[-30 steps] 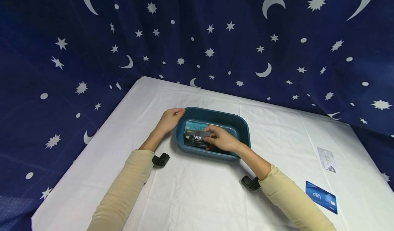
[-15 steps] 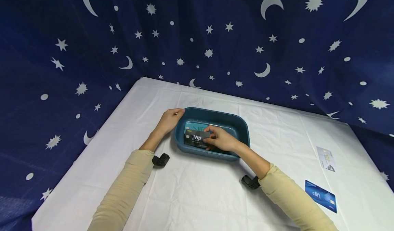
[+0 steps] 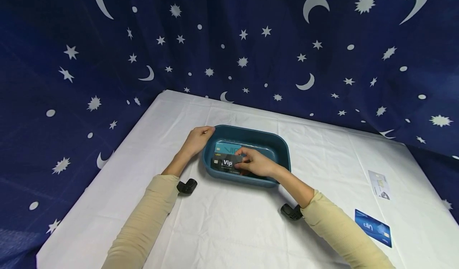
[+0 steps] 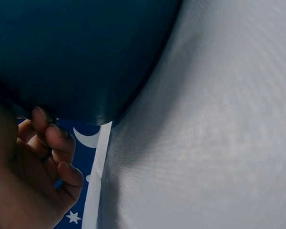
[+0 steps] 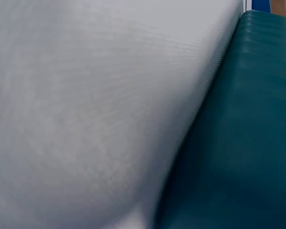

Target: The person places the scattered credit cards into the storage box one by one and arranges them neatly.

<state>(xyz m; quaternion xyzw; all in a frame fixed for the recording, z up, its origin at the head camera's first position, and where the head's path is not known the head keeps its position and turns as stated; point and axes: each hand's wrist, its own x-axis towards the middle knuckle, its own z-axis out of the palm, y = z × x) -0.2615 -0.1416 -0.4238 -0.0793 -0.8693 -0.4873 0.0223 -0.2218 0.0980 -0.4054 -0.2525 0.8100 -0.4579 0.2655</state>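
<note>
While black card part-hides teal card | blue card outside bin

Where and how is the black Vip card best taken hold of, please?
I'd probably pinch the black card across its thickness at the right end in the head view, coming from above: it is thin, and the walls of the teal bin surround it. The right hand grips that end.

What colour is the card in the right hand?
The card is black with white "Vip" lettering, best seen in the head view.
</note>
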